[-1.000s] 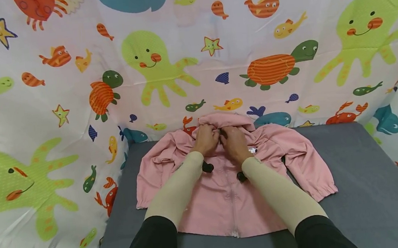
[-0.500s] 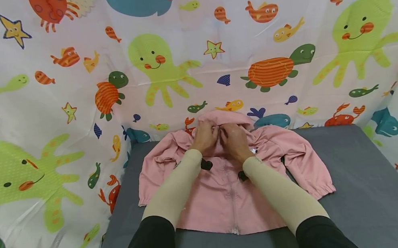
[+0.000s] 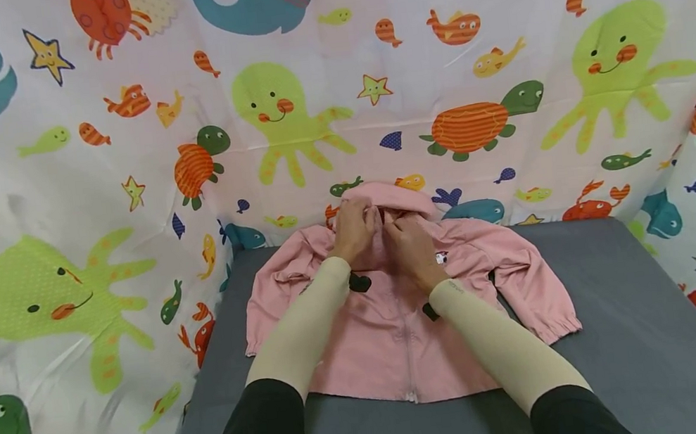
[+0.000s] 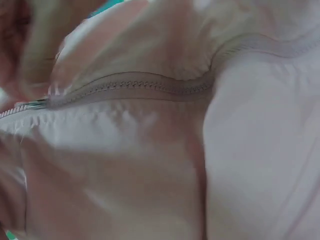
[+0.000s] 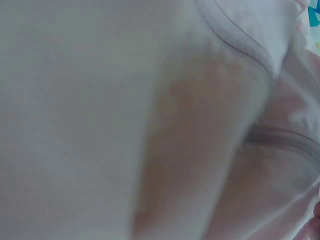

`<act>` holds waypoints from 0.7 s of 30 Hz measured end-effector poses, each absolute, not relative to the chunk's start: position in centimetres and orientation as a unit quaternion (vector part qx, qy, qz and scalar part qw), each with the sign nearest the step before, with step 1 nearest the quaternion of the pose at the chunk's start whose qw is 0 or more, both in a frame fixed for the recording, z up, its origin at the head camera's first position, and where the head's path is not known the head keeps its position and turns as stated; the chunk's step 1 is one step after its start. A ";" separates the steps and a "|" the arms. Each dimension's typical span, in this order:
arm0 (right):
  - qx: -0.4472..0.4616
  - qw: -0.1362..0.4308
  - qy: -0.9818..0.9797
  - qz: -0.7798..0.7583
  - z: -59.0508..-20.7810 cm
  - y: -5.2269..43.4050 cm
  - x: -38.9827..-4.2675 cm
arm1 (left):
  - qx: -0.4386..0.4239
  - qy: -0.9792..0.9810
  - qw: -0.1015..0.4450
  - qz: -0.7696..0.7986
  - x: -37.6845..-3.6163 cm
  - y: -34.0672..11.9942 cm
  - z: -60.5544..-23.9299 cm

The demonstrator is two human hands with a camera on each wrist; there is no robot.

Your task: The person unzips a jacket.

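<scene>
A pink hooded jacket point(image 3: 372, 356) lies front up, sleeves spread, on the grey table. At its collar, my left hand point(image 3: 354, 230) has its fingers curled at the zipper. The left wrist view shows blurred fingers point(image 4: 37, 60) right at the metal zipper pull point(image 4: 36, 104), with the zipper point(image 4: 135, 85) running off to the right. My right hand point(image 3: 414, 252) grips the collar fabric on the other side of the opening, its fingertips partly hidden. Folded pink fabric point(image 5: 200, 125) fills most of the right wrist view. Behind both hands the hood point(image 3: 390, 195) stands raised.
The grey table point(image 3: 600, 374) extends around the jacket. Curtains point(image 3: 304, 38) printed with sea animals hang behind it and at both sides. Dark heart-shaped pieces point(image 3: 360, 283) sit on the jacket's chest, near the forearms.
My left hand has moved slightly up and away from the right hand, widening the gap at the collar. The hood has risen a little. The head view has shifted slightly.
</scene>
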State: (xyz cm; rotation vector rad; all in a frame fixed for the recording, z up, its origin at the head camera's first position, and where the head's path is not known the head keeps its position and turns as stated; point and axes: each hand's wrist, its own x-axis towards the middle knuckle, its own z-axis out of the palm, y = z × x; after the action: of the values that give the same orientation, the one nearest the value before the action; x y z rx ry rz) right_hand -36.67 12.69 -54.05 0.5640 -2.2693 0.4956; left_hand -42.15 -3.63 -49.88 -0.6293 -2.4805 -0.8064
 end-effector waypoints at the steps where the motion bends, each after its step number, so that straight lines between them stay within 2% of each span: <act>1: 0.227 0.367 -0.881 0.191 -54.2 12.7 -36.5 | -0.227 -0.896 0.234 -0.301 -42.2 -3.7 -49.7; 7: 0.248 0.349 -0.880 0.208 -54.6 12.9 -34.4 | -0.233 -0.882 0.268 -0.309 -42.4 -3.9 -48.4; 13: 0.240 0.322 -0.889 0.220 -54.3 13.2 -32.3 | -0.224 -0.889 0.270 -0.294 -42.0 -3.8 -48.0; 21: 0.227 0.258 -0.920 0.191 -52.5 13.2 -31.2 | -0.200 -0.892 0.280 -0.294 -41.5 -3.2 -47.4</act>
State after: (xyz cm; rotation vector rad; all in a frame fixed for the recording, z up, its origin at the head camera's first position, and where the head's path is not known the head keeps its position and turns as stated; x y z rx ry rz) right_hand -31.23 13.20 -52.46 0.6147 -2.4934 0.5183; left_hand -41.50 -3.24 -47.38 -0.5365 -2.3905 -0.7870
